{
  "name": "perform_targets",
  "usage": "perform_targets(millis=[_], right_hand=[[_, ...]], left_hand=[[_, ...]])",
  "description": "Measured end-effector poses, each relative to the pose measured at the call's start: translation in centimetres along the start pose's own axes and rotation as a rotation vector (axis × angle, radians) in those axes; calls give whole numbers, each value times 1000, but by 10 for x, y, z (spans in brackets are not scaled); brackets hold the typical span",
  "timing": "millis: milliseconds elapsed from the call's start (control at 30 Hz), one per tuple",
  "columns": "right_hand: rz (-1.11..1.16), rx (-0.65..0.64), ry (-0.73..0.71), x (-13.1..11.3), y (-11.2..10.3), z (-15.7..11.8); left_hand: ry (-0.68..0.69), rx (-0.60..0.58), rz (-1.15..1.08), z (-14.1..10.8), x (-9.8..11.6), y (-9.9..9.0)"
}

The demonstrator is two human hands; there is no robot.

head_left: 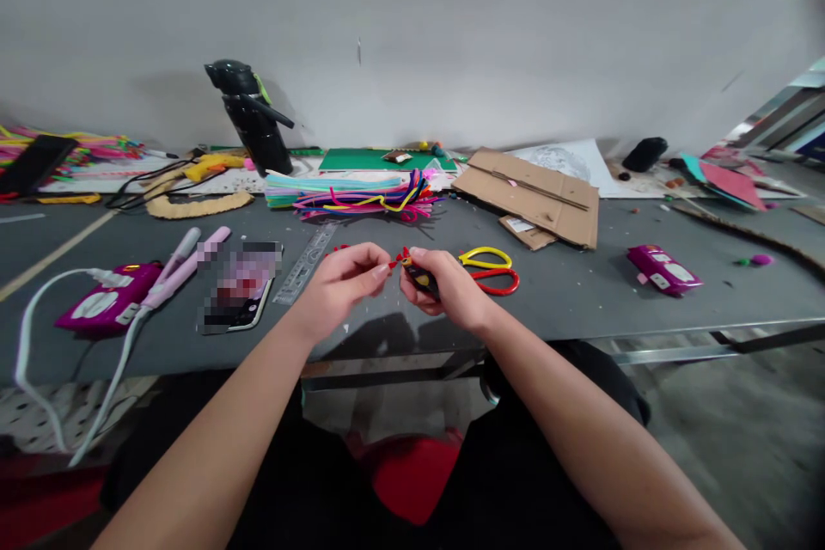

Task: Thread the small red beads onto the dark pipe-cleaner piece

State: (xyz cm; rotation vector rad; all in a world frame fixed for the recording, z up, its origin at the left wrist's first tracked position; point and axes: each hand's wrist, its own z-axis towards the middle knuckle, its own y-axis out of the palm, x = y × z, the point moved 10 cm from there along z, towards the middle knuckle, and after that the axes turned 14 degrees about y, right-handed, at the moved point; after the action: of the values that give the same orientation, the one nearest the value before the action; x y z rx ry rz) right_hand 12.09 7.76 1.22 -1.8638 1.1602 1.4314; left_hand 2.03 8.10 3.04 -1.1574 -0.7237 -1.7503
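Note:
Over the front of the table, my left hand (pixel 351 279) pinches a small red fuzzy piece (pixel 393 263) between thumb and fingertips. My right hand (pixel 448 285) is closed round a black hand tool with yellow marks (pixel 424 278); its exact kind is mostly hidden by the fingers. The tool's tip meets the red piece between my two hands. Just right of my right hand lie scissors (pixel 516 282) with one yellow and one red handle, their blades hidden. A clear ruler (pixel 302 266) rests left of my left hand. More red bits show behind that hand.
Behind my hands lies a bundle of coloured pipe cleaners (pixel 348 193), with flat cardboard (pixel 534 198) to its right. A black flask (pixel 254 125) stands by the wall. Leftward are a phone (pixel 248 284), a pink hair straightener (pixel 186 266) and a purple pack (pixel 109 309); another purple pack (pixel 663 269) sits right.

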Motion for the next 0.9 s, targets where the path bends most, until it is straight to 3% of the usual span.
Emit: perform_targets(millis=[100,233,433,900], right_hand=[[161,-61,242,19,1,4],[313,-113,436,35,8,5],[417,-202,519,45,20,7],[499,-97,460,43,19,12]], left_hand=[[281,-35,651,0,30,-10],[490,-96,990,-2,42,-4],[573,-162,1142,-4,39,5],[601,-146,1186,-7,28,3]])
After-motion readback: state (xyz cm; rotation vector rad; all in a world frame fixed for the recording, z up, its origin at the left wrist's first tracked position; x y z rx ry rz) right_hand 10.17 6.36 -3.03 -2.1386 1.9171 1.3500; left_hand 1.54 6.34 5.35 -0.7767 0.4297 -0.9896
